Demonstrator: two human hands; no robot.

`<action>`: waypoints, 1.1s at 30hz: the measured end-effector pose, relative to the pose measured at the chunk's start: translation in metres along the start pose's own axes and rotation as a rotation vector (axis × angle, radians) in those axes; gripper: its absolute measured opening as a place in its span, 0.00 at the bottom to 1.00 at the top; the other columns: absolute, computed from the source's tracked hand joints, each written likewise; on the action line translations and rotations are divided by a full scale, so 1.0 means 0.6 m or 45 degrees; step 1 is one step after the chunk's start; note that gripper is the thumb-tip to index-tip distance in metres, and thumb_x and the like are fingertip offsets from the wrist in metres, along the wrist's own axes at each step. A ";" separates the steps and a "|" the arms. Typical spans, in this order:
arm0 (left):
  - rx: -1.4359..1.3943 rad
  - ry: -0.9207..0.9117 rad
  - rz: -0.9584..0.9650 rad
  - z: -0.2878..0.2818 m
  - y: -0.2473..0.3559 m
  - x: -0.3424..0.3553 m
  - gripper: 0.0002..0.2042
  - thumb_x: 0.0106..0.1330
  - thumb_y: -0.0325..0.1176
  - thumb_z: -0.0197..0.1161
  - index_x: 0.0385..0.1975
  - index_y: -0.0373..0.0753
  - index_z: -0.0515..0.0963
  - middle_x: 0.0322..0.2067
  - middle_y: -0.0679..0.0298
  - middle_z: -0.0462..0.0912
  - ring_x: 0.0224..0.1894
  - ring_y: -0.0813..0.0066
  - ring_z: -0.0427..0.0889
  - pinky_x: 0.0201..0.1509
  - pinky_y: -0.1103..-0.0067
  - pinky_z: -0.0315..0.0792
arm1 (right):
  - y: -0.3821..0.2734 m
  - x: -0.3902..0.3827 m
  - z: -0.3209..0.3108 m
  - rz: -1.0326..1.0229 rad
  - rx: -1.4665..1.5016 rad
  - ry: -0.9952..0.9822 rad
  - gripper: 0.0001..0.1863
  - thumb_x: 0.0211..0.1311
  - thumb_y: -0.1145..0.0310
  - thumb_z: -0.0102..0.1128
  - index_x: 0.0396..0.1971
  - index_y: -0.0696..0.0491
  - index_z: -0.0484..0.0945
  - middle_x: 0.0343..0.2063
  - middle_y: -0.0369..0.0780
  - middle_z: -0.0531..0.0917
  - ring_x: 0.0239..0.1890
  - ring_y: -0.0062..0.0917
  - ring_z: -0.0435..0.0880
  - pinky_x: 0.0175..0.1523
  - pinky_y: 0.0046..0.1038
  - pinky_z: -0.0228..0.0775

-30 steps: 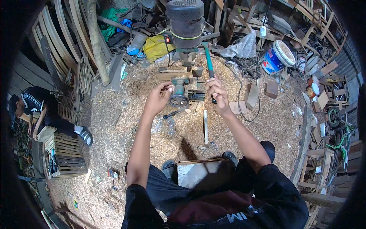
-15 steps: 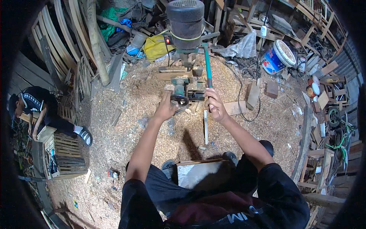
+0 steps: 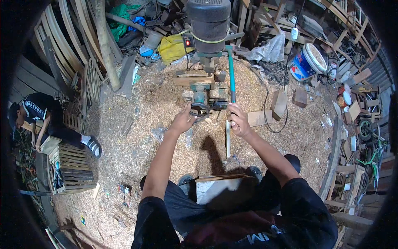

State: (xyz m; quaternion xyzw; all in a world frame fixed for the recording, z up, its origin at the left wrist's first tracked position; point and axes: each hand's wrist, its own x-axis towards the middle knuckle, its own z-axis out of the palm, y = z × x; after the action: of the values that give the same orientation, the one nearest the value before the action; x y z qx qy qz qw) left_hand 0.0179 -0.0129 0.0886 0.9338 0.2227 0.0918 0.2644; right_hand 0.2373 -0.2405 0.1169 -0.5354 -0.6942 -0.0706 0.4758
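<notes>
My right hand (image 3: 239, 120) is closed round the lower end of a long teal lever (image 3: 231, 74) on the right side of a drill-like machine with a dark motor (image 3: 208, 25). My left hand (image 3: 181, 120) is beside a dark handwheel (image 3: 200, 110). Its fingers point up along the wheel's left rim and its thumb is apart below; whether they touch the rim is unclear. Behind the wheel is a worn green vise (image 3: 200, 96). A piece of wood (image 3: 192, 80) lies across beyond it, beneath the machine's head.
Wood shavings (image 3: 161, 145) cover the floor. Wood blocks (image 3: 279, 103) and a black cable lie to the right, near a blue-and-white bucket (image 3: 307, 62). A pale board (image 3: 219, 189) is between my legs. At far left another person (image 3: 39, 112) sits by a slatted crate (image 3: 74, 170).
The view has shifted slightly, moving the machine rightward in the picture. My right hand and the lever's end have come a little toward me. My left fingertips have slipped lower beside the handwheel.
</notes>
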 end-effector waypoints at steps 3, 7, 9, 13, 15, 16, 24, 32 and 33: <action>0.000 -0.023 -0.044 -0.004 0.006 0.004 0.39 0.64 0.40 0.60 0.72 0.37 0.48 0.67 0.42 0.60 0.64 0.43 0.68 0.68 0.65 0.64 | 0.006 -0.007 0.003 0.004 -0.055 -0.044 0.26 0.71 0.50 0.37 0.27 0.58 0.74 0.49 0.54 0.74 0.59 0.55 0.69 0.66 0.51 0.58; 0.028 -0.006 -0.064 -0.014 0.017 0.006 0.36 0.65 0.39 0.59 0.71 0.37 0.52 0.66 0.42 0.62 0.62 0.42 0.70 0.68 0.64 0.65 | 0.013 -0.020 0.006 0.032 -0.066 -0.112 0.26 0.71 0.50 0.37 0.29 0.57 0.74 0.50 0.54 0.73 0.60 0.55 0.68 0.67 0.51 0.58; -0.049 0.027 -0.050 -0.022 0.017 0.008 0.35 0.66 0.39 0.58 0.71 0.37 0.53 0.66 0.43 0.63 0.62 0.43 0.69 0.68 0.65 0.64 | 0.020 -0.026 0.008 0.058 -0.101 -0.170 0.26 0.71 0.50 0.37 0.30 0.57 0.74 0.50 0.54 0.72 0.61 0.55 0.68 0.67 0.50 0.58; -0.099 -0.031 -0.076 -0.019 0.010 0.002 0.35 0.66 0.39 0.57 0.71 0.37 0.53 0.66 0.43 0.63 0.65 0.46 0.67 0.70 0.66 0.61 | 0.034 -0.034 0.016 0.031 -0.143 -0.198 0.23 0.69 0.52 0.39 0.30 0.57 0.74 0.51 0.53 0.72 0.62 0.55 0.67 0.67 0.50 0.60; -0.072 -0.042 -0.084 -0.008 0.006 -0.003 0.35 0.66 0.39 0.57 0.71 0.37 0.53 0.67 0.44 0.62 0.66 0.46 0.66 0.70 0.67 0.62 | 0.038 -0.035 0.017 -0.073 -0.161 -0.160 0.19 0.65 0.55 0.42 0.31 0.57 0.74 0.51 0.53 0.72 0.62 0.55 0.67 0.67 0.49 0.61; -0.001 -0.021 -0.073 -0.006 0.004 0.001 0.35 0.65 0.38 0.56 0.71 0.38 0.53 0.67 0.44 0.62 0.66 0.47 0.66 0.70 0.67 0.62 | 0.040 -0.032 0.016 0.010 -0.170 -0.199 0.19 0.65 0.55 0.42 0.31 0.57 0.74 0.51 0.53 0.72 0.62 0.55 0.67 0.67 0.49 0.61; 0.043 -0.089 -0.112 -0.081 0.061 0.003 0.30 0.64 0.36 0.59 0.66 0.34 0.62 0.65 0.44 0.66 0.66 0.51 0.67 0.71 0.68 0.60 | -0.035 0.018 -0.012 0.057 -0.183 -0.135 0.12 0.54 0.62 0.54 0.31 0.57 0.72 0.50 0.51 0.72 0.64 0.52 0.66 0.69 0.47 0.59; -0.271 0.492 0.028 -0.239 0.161 0.041 0.25 0.62 0.33 0.62 0.60 0.33 0.71 0.58 0.47 0.75 0.63 0.54 0.73 0.67 0.69 0.65 | -0.097 0.292 -0.136 0.331 0.484 0.431 0.20 0.72 0.51 0.45 0.34 0.55 0.70 0.37 0.39 0.73 0.41 0.24 0.71 0.48 0.29 0.66; -0.341 0.648 0.067 -0.254 0.174 0.048 0.24 0.64 0.34 0.62 0.60 0.33 0.71 0.58 0.47 0.75 0.63 0.55 0.73 0.67 0.70 0.64 | -0.091 0.342 -0.151 0.240 0.445 0.499 0.19 0.73 0.51 0.45 0.37 0.55 0.69 0.36 0.38 0.73 0.40 0.22 0.71 0.47 0.29 0.67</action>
State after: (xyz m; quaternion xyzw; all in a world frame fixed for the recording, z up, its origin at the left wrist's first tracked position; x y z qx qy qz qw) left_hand 0.0375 -0.0102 0.2744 0.8432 0.2433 0.3585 0.3184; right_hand 0.2512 -0.1794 0.3392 -0.4835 -0.5378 -0.0074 0.6906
